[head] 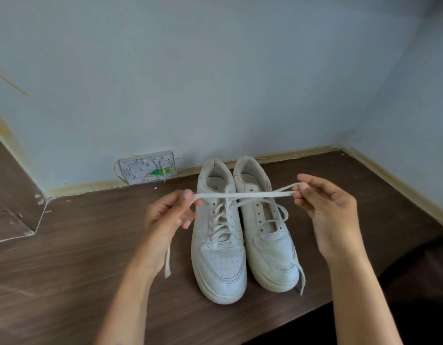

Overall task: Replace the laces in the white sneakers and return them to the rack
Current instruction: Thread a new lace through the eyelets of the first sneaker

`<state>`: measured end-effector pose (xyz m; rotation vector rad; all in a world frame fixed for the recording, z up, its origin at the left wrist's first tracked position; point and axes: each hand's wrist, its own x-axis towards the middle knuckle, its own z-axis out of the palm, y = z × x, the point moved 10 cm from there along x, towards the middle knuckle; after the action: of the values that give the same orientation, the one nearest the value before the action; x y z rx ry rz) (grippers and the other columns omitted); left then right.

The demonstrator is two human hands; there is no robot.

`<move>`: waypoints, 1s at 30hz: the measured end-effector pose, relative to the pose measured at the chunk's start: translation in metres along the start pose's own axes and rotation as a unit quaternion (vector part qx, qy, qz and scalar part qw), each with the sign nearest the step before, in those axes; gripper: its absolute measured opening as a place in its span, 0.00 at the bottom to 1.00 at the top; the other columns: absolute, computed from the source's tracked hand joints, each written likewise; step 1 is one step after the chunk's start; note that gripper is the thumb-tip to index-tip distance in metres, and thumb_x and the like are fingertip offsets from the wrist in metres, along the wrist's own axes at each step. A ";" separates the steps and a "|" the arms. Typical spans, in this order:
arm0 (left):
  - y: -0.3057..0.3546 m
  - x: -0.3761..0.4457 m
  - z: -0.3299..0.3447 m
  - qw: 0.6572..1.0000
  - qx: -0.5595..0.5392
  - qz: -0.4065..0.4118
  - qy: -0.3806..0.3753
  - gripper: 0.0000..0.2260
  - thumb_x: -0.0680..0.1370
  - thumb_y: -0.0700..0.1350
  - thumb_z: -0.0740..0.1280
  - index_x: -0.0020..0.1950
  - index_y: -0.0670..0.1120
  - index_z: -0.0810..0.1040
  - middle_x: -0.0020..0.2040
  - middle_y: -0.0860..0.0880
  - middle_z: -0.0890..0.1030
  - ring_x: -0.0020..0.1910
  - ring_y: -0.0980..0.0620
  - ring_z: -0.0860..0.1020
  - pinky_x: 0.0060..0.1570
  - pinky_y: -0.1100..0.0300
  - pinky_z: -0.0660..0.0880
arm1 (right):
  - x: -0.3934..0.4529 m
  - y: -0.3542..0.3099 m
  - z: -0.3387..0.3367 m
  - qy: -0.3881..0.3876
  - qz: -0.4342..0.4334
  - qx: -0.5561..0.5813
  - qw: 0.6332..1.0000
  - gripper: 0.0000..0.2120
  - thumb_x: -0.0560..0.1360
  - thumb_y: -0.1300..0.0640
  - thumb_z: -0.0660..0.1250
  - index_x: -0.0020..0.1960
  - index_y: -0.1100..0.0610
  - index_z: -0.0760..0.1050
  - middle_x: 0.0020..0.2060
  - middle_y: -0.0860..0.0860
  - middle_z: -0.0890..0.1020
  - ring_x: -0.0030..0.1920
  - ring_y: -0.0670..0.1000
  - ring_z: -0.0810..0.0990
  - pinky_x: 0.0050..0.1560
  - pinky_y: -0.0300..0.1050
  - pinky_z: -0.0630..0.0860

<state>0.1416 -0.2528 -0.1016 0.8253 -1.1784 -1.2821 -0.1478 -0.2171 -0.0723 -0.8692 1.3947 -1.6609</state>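
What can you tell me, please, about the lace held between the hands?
The lace is flat, off-white and looks like woven fabric. It is stretched taut and level above the two sneakers, pinched by the left hand and the right hand. Strands run down from it into the left sneaker. One loose end hangs below the left hand.

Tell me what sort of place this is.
Probably a room corner in a home, seen at floor level. Dark wood-look floor meets plain pale blue walls with a painted skirting strip, and an uncovered wall box with exposed wiring sits low. No rack shows.
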 end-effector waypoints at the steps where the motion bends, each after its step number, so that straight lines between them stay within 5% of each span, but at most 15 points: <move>1: 0.002 0.001 -0.006 0.999 0.040 0.016 0.018 0.11 0.78 0.53 0.68 0.41 0.49 0.85 0.27 0.54 0.72 0.30 0.54 0.68 0.46 0.55 0.75 | 0.002 0.001 -0.005 0.019 -0.015 -0.058 0.998 0.10 0.76 0.65 0.68 0.55 0.57 0.80 0.45 0.56 0.84 0.42 0.49 0.82 0.45 0.39 0.79; 5: 0.001 0.000 0.010 0.984 0.167 0.056 -0.030 0.10 0.77 0.57 0.65 0.43 0.57 0.84 0.29 0.51 0.74 0.30 0.55 0.69 0.36 0.58 0.70 | -0.006 -0.008 0.030 -0.049 -0.105 -0.265 0.957 0.15 0.72 0.54 0.73 0.58 0.44 0.78 0.51 0.50 0.82 0.42 0.48 0.84 0.38 0.38 0.79; 9: -0.002 -0.004 0.037 0.970 0.216 0.075 -0.086 0.09 0.80 0.51 0.66 0.44 0.52 0.83 0.28 0.61 0.75 0.27 0.61 0.69 0.29 0.66 0.63 | -0.038 0.015 0.103 -0.266 -0.093 -0.268 0.921 0.17 0.74 0.55 0.73 0.62 0.49 0.79 0.45 0.47 0.85 0.39 0.46 0.82 0.40 0.40 0.80; 11: -0.002 -0.005 0.039 0.968 0.220 0.077 -0.088 0.08 0.79 0.47 0.64 0.45 0.48 0.82 0.29 0.62 0.77 0.27 0.63 0.71 0.30 0.70 0.65 | -0.044 0.025 0.117 -0.294 -0.095 -0.272 0.911 0.16 0.75 0.57 0.72 0.62 0.52 0.79 0.46 0.47 0.85 0.40 0.45 0.82 0.45 0.41 0.80; 14: -0.007 -0.001 0.027 0.966 0.235 0.075 -0.078 0.10 0.80 0.51 0.65 0.46 0.50 0.84 0.31 0.58 0.77 0.29 0.62 0.71 0.31 0.67 0.67 | -0.040 0.027 0.116 -0.286 -0.102 -0.269 0.914 0.11 0.74 0.58 0.73 0.57 0.54 0.82 0.43 0.47 0.85 0.42 0.43 0.83 0.48 0.40 0.80; 18: -0.017 0.005 0.008 0.966 0.242 0.061 -0.065 0.08 0.77 0.59 0.66 0.51 0.62 0.83 0.39 0.51 0.79 0.35 0.52 0.74 0.38 0.45 0.77 | -0.026 0.015 0.094 -0.210 -0.127 -0.264 0.933 0.06 0.74 0.60 0.72 0.49 0.51 0.84 0.39 0.43 0.85 0.41 0.44 0.82 0.46 0.39 0.79; 21: -0.015 0.006 -0.002 0.974 0.212 0.060 -0.044 0.08 0.77 0.49 0.68 0.50 0.61 0.84 0.46 0.54 0.81 0.44 0.56 0.78 0.45 0.61 0.76 | -0.017 0.008 0.076 -0.146 -0.133 -0.225 0.954 0.06 0.74 0.61 0.72 0.47 0.51 0.84 0.36 0.40 0.83 0.38 0.41 0.80 0.41 0.35 0.77; 27: -0.012 0.009 -0.012 0.982 0.172 0.073 0.033 0.07 0.72 0.44 0.72 0.47 0.52 0.86 0.48 0.49 0.84 0.48 0.52 0.81 0.48 0.66 0.76 | -0.015 0.001 0.064 -0.077 -0.190 -0.273 0.940 0.09 0.74 0.62 0.72 0.51 0.51 0.82 0.46 0.44 0.80 0.40 0.45 0.79 0.40 0.32 0.74; 30: -0.009 0.007 0.000 0.979 0.173 0.102 0.046 0.08 0.74 0.40 0.71 0.49 0.51 0.84 0.48 0.52 0.85 0.48 0.55 0.83 0.49 0.66 0.77 | -0.028 -0.001 0.088 -0.138 -0.236 -0.311 0.910 0.14 0.74 0.59 0.73 0.58 0.48 0.79 0.55 0.42 0.75 0.42 0.45 0.78 0.42 0.31 0.74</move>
<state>0.1388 -0.2611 -0.1089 0.9766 -1.3948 -0.8743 -0.0580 -0.2319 -0.0573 -1.8546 1.6143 -1.3332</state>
